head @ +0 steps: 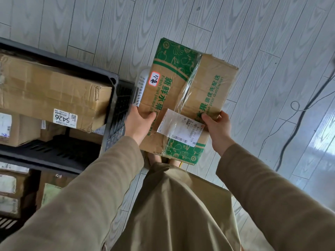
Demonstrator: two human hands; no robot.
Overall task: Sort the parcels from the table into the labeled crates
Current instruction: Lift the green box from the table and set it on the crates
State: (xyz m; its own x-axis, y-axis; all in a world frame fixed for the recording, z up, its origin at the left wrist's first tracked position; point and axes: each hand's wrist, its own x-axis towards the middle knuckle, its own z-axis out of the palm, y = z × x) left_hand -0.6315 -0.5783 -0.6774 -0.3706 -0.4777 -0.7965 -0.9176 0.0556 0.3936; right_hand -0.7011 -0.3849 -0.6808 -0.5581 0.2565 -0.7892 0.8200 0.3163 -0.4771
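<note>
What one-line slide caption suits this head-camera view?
Left hand and right hand grip a green-printed fruit carton beside a black crate holding brown parcels.

We look down on a pale grey floor (253, 33) of wood-grain planks. A black cable (282, 153) snakes across it on our right, and bright glare lies on the planks nearby. A white perforated basket (142, 87) shows in part near the middle.

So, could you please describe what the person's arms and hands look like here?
Both arms wear long, loose khaki-tan sleeves, the left sleeve and right sleeve ending at the wrists. The left hand and right hand are bare: no gloves, rings or watch show.
</note>
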